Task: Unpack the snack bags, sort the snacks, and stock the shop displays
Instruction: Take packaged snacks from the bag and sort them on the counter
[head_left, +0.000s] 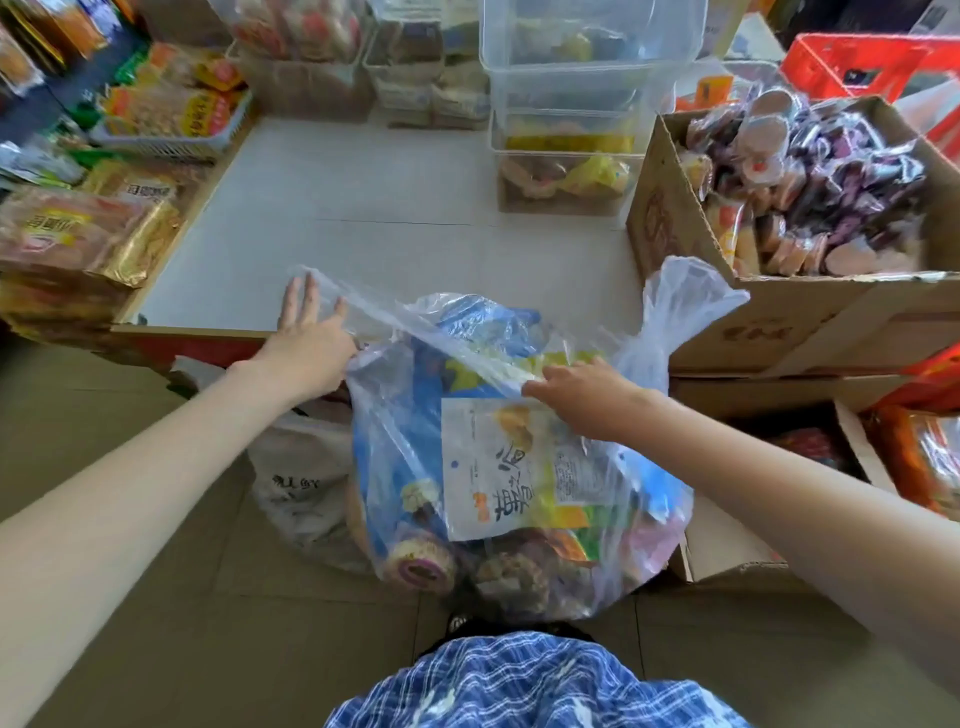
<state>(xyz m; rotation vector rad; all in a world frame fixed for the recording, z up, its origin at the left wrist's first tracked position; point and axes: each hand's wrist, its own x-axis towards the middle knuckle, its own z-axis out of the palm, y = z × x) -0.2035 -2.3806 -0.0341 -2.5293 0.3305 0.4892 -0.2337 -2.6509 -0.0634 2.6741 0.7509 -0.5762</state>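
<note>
A large clear plastic bag (519, 467) stuffed with mixed snack packets stands on the floor in front of me, its mouth stretched open. My left hand (306, 343) holds the far left edge of the bag's rim, thumb hooked on the film and fingers straight. My right hand (582, 395) pinches the near right part of the rim above a white and yellow snack packet (514, 467). A knotted handle of the bag (685, 291) sticks up at the right.
A low white display platform (395, 208) lies beyond the bag. Packaged snacks (78, 234) line its left side, stacked clear bins (571, 130) stand at the back, and a cardboard box of wrapped snacks (810, 182) sits at the right. A second printed bag (296, 483) lies at the left.
</note>
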